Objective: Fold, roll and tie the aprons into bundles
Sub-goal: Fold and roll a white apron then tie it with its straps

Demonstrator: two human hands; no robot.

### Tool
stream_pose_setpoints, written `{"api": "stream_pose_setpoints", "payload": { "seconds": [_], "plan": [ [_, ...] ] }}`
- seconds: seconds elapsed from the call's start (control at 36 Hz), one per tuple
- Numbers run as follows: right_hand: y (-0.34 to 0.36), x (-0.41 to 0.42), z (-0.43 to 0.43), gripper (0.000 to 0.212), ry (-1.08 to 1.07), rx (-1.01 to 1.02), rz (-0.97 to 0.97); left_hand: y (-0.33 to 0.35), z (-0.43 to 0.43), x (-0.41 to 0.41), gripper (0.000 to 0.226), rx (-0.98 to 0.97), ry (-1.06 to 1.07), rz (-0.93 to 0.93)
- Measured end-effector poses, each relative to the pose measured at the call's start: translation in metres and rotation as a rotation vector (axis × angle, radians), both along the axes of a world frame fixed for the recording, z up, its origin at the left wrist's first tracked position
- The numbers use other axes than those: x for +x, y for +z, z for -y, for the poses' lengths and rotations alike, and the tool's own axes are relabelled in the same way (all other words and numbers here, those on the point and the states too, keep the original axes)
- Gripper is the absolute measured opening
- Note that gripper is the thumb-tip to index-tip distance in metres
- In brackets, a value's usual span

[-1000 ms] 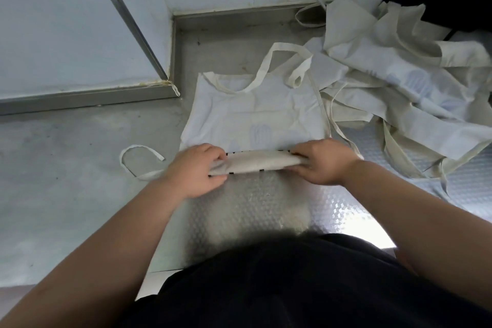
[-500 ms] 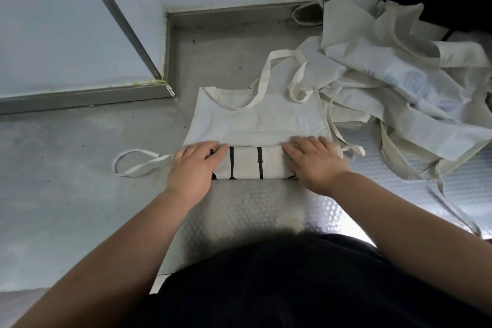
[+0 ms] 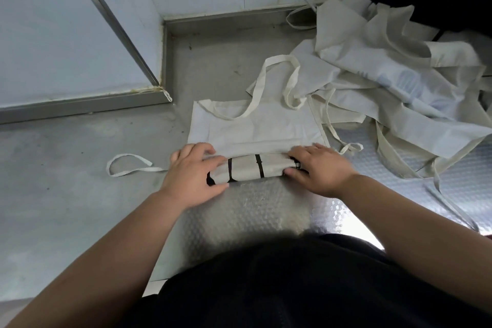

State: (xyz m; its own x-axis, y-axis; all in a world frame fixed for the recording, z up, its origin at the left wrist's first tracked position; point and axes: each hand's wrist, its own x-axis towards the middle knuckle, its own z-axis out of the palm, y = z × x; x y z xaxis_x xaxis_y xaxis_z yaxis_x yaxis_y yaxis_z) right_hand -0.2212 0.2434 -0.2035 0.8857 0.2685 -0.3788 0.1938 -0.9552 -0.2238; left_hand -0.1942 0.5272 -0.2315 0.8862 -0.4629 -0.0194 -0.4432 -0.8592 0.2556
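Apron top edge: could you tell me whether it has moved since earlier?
Yes, toward the person: the top edge was beyond the ledge corner, now just nearer.

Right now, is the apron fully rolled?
Partly: left hand and right hand hold a roll; the apron beyond lies flat.

embossed steel counter [image 3: 66, 181] under a half-rolled apron [image 3: 255, 128] and a rumpled apron heap [image 3: 386, 66]

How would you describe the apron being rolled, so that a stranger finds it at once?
Look at the metal counter, left of the crumpled apron pile. One cream apron lies flat there, its near end rolled between the left hand and right hand. Only it shows black stripes on the roll.
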Motion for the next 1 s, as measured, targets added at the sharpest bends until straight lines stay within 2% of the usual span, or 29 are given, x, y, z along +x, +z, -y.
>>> {"api": "stream_pose_setpoints", "payload": {
  "seconds": [0.03, 0.08, 0.17, 0.28, 0.36, 0.47, 0.53, 0.58, 0.64, 0.69, 0.75, 0.89, 0.94, 1.0],
  "plan": [
    [0.004, 0.001, 0.001, 0.047, -0.021, -0.001, -0.004, 0.001, 0.001, 0.001, 0.060, -0.031, -0.011, -0.026],
    [0.011, 0.003, 0.004, 0.044, -0.060, -0.036, -0.025, 0.012, 0.003, 0.007, 0.055, -0.078, -0.006, -0.245],
    [0.019, 0.012, 0.009, 0.045, -0.071, -0.065, -0.097, 0.030, 0.007, 0.025, 0.036, 0.009, 0.024, -0.541],
    [0.026, 0.025, 0.012, 0.046, -0.142, -0.097, -0.235, 0.035, 0.010, 0.043, 0.034, 0.036, 0.085, -0.687],
    [0.022, 0.029, 0.011, 0.041, -0.123, -0.241, -0.193, 0.031, 0.014, 0.045, 0.039, 0.172, 0.127, -0.595],
    [0.009, 0.027, 0.006, 0.033, -0.052, -0.338, -0.052, 0.019, 0.023, 0.041, 0.036, 0.464, 0.094, -0.238],
    [0.005, 0.018, 0.002, 0.048, 0.013, -0.314, 0.011, 0.015, 0.025, 0.037, 0.035, 0.437, 0.046, -0.159],
    [0.002, 0.011, 0.000, 0.058, 0.025, -0.243, 0.023, 0.015, 0.025, 0.037, 0.046, 0.394, -0.050, -0.192],
    [0.001, 0.008, 0.002, 0.052, -0.044, -0.120, -0.052, 0.014, 0.026, 0.039, 0.051, 0.415, -0.124, -0.286],
    [-0.001, 0.007, 0.006, 0.046, -0.083, -0.031, -0.103, 0.016, 0.029, 0.040, 0.053, 0.431, -0.112, -0.350],
    [-0.004, 0.005, 0.010, 0.056, -0.064, -0.068, -0.113, 0.016, 0.032, 0.039, 0.059, 0.448, -0.069, -0.364],
    [-0.018, -0.002, 0.014, 0.058, -0.077, -0.169, -0.112, 0.020, 0.033, 0.041, 0.065, 0.421, 0.034, -0.370],
    [-0.021, -0.005, 0.014, 0.063, -0.093, -0.193, -0.112, 0.020, 0.032, 0.042, 0.067, 0.428, 0.047, -0.335],
    [-0.024, -0.007, 0.015, 0.059, -0.113, -0.203, -0.117, 0.020, 0.031, 0.042, 0.066, 0.443, 0.053, -0.280]
  ]
}}
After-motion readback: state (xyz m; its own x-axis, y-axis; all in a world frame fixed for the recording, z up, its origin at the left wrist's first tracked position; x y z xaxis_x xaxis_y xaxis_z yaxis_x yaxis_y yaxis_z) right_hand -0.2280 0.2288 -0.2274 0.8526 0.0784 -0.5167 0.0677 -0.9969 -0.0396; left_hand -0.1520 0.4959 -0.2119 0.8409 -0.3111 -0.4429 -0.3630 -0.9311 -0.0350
